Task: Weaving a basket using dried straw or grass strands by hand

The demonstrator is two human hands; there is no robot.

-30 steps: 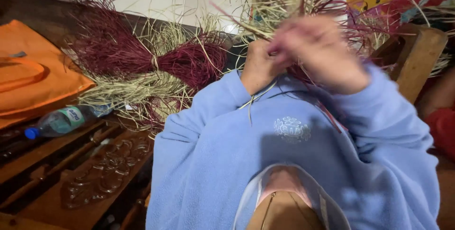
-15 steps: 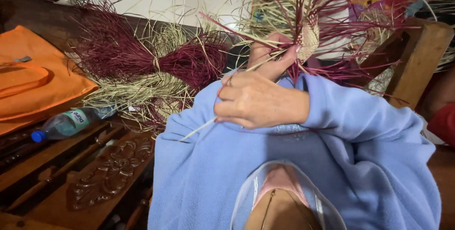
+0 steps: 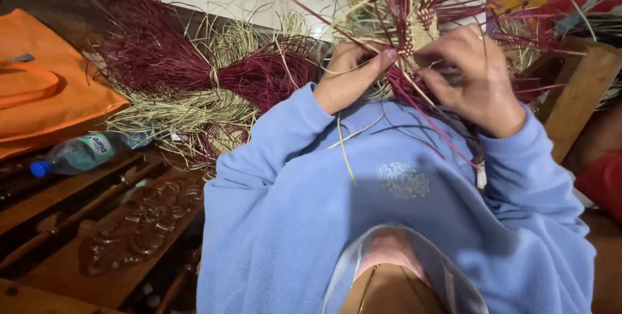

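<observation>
A half-woven straw piece [image 3: 414, 22] of pale and dark red strands is held up in front of my chest, its loose ends sticking out in all directions. My left hand [image 3: 353, 78] grips its lower left side, thumb pressed against the weave. My right hand [image 3: 476, 74] pinches strands on its right side, fingers curled into the weave. Both arms are in light blue fleece sleeves [image 3: 278, 158]. Loose pale and red strands hang down over my chest.
Bundles of dark red straw [image 3: 194, 68] and pale straw [image 3: 181, 116] lie at the left. An orange bag [image 3: 45, 87] and a plastic water bottle [image 3: 84, 152] rest on a carved wooden bench [image 3: 129, 236]. A wooden post [image 3: 576, 100] stands at the right.
My hands were first clasped together on the straw, then one lay low across my chest. Now they are apart and raised, each gripping a side of the woven piece.
</observation>
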